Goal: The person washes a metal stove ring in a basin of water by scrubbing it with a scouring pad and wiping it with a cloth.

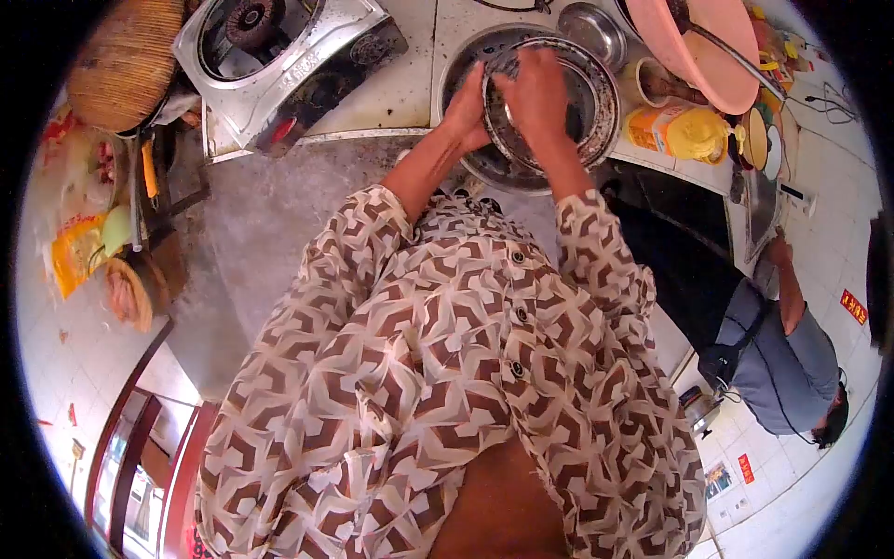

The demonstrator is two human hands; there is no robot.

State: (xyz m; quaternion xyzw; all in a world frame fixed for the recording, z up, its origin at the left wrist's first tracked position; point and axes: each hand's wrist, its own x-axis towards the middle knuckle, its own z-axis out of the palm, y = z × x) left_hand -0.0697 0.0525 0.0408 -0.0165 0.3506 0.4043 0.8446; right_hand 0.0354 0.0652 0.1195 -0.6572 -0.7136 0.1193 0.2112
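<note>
My left hand (pixel 468 110) grips the left rim of a round metal dish (pixel 607 116), its thumb up along the edge. The dish is tilted, with dark grime spotting its rim. It is held over a wider metal basin (pixel 510 177) that stands at the counter's front edge. My right hand (pixel 535 93) is closed, knuckles up, inside the dish near its upper left rim. A grey, wiry scrubber (pixel 506 63) shows at its fingertips, partly hidden by the fingers.
A gas stove (pixel 279 74) stands left on the counter. To the right are a small metal bowl (pixel 593 35), a pink basin (pixel 698 56) and a yellow-capped container (pixel 698 133). At far right another person (pixel 773 354) stands by the counter, one hand holding something metallic.
</note>
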